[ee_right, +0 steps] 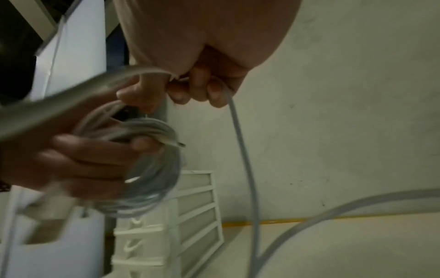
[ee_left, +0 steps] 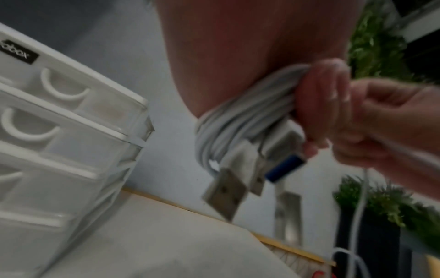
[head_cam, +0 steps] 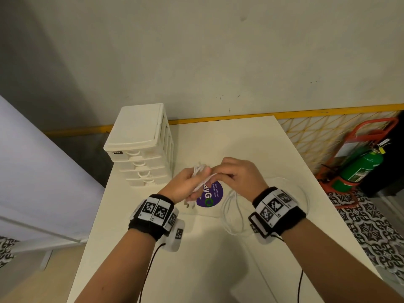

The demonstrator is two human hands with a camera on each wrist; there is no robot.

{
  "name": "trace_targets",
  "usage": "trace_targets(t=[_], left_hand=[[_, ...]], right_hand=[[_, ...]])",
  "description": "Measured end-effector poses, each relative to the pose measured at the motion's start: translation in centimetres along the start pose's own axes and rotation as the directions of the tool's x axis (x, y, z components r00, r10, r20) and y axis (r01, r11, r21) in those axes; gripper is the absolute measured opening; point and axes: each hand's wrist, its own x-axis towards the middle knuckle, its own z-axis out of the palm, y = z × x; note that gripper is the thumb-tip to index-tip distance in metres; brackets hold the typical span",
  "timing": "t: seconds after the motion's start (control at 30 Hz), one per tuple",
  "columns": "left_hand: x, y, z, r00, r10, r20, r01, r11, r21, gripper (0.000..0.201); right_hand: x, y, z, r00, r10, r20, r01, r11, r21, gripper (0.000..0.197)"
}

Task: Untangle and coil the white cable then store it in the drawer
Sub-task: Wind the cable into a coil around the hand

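My left hand grips a bundle of coiled white cable above the middle of the white table. Several USB plugs hang from the bundle below the palm. My right hand is right beside it and pinches a single strand of the cable, which runs down to loose loops lying on the table under my right wrist. The white drawer unit stands at the table's back left, just left of my left hand, with its drawers pushed in.
A round purple sticker lies on the table under my hands. A green fire extinguisher in a red stand sits on the floor to the right of the table. A wall runs behind the table.
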Motion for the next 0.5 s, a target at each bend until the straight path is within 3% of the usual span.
trace_targets(t=[0.13, 0.23, 0.37, 0.5], left_hand=[[0.2, 0.6, 0.8, 0.989, -0.108, 0.096, 0.107, 0.994, 0.012, 0.028], [0.2, 0.7, 1.3, 0.981, -0.133, 0.139, 0.145, 0.986, -0.079, 0.025], [-0.1, 0.7, 1.9, 0.985, -0.116, 0.13, 0.14, 0.971, -0.194, 0.031], [-0.4, 0.8, 1.5, 0.988, -0.067, 0.143, 0.114, 0.928, -0.355, 0.028]], right_hand=[[0.3, 2.9, -0.7, 0.996, -0.052, 0.077, 0.069, 0.97, -0.234, 0.027], [0.2, 4.1, -0.9, 0.999, -0.042, -0.003, 0.039, 0.954, -0.299, 0.03], [-0.1, 4.8, 0.4, 0.998, 0.058, -0.02, -0.061, 0.973, -0.22, 0.032], [-0.7, 3.7, 2.3, 0.966, 0.239, 0.103, -0.239, 0.971, -0.011, 0.029]])
